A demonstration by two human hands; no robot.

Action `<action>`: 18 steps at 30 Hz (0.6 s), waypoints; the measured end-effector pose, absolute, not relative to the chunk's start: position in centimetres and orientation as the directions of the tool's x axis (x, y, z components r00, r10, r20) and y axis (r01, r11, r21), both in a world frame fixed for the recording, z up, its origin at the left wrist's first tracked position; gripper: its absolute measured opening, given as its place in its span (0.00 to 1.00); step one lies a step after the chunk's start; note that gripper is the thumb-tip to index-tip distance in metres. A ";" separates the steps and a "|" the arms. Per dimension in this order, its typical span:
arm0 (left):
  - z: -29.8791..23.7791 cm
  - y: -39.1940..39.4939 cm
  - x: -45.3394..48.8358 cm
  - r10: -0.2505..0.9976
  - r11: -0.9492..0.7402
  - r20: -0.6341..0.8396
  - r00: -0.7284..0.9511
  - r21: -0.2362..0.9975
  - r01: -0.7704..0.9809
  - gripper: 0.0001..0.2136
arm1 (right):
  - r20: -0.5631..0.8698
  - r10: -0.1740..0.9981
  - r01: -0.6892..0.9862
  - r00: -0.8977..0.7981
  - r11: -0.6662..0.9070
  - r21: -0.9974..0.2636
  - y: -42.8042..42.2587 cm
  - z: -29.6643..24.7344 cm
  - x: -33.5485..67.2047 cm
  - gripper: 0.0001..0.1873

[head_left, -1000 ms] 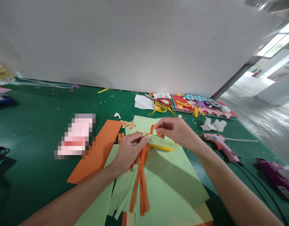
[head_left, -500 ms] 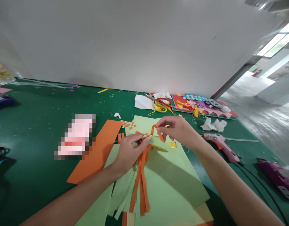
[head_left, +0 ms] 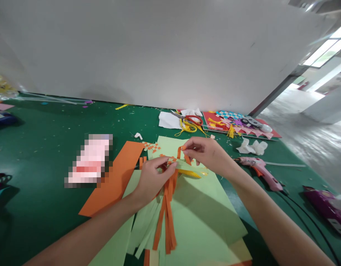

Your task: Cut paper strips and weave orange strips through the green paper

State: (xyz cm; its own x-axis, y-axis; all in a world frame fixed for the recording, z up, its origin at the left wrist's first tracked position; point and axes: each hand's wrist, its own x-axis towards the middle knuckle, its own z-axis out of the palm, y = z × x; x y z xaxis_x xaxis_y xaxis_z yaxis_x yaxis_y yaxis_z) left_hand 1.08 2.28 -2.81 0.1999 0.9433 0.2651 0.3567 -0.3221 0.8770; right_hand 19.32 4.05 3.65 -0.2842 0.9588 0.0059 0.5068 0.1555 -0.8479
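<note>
My left hand [head_left: 156,174] pinches a small weave of orange and green paper strips [head_left: 172,160], thumb and fingertips closed on its edge. A bundle of long orange paper strips [head_left: 168,218] hangs below that hand. Just to the right, my right hand [head_left: 203,150] pinches the end of an orange paper strip [head_left: 179,152] that loops up from the weave. Under both hands lies a light green paper sheet [head_left: 206,214]. A yellow toothed tool [head_left: 190,174] shows partly beneath the weave. Beyond the left hand lies another orange-and-green woven piece [head_left: 152,147].
An orange sheet [head_left: 112,183] and a pixelated pink object [head_left: 90,159] lie left. At the back are scissors [head_left: 196,120] and a red board [head_left: 273,127] with paper crafts. A pink glue gun [head_left: 262,171], crumpled tissue [head_left: 250,146] and purple object [head_left: 323,207] stand right.
My right hand has shifted slightly left and down with the orange strip. The weave in my left hand has tilted a little; more of the yellow tool shows beneath it.
</note>
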 end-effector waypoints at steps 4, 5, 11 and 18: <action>-2.6 2.3 1.1 0.949 -0.303 0.250 0.193 0.892 0.335 0.16 | -0.005 0.950 0.548 -0.313 0.177 -0.818 3.9 3.5 19.4 0.03; -2.6 2.3 1.1 0.951 -0.297 0.245 0.189 0.895 0.333 0.16 | -0.009 0.948 0.547 -0.319 0.177 -0.818 3.9 3.5 19.4 0.03; -2.9 2.4 1.2 0.968 -0.233 0.193 0.158 0.925 0.300 0.17 | 0.026 0.925 0.539 -0.379 0.244 -0.806 3.9 3.6 19.5 0.03; -2.8 2.3 1.2 0.977 -0.188 0.151 0.153 0.947 0.260 0.18 | 0.060 0.917 0.576 -0.395 0.298 -0.761 4.0 3.4 19.4 0.02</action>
State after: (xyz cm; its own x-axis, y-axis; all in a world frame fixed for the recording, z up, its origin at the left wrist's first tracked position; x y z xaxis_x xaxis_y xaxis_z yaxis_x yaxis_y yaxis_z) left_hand 1.16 2.26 -2.78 0.1533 0.9765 0.1512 0.2604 -0.1875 0.9471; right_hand 19.39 3.99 3.42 -0.3954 0.9165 0.0600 0.5756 0.2981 -0.7615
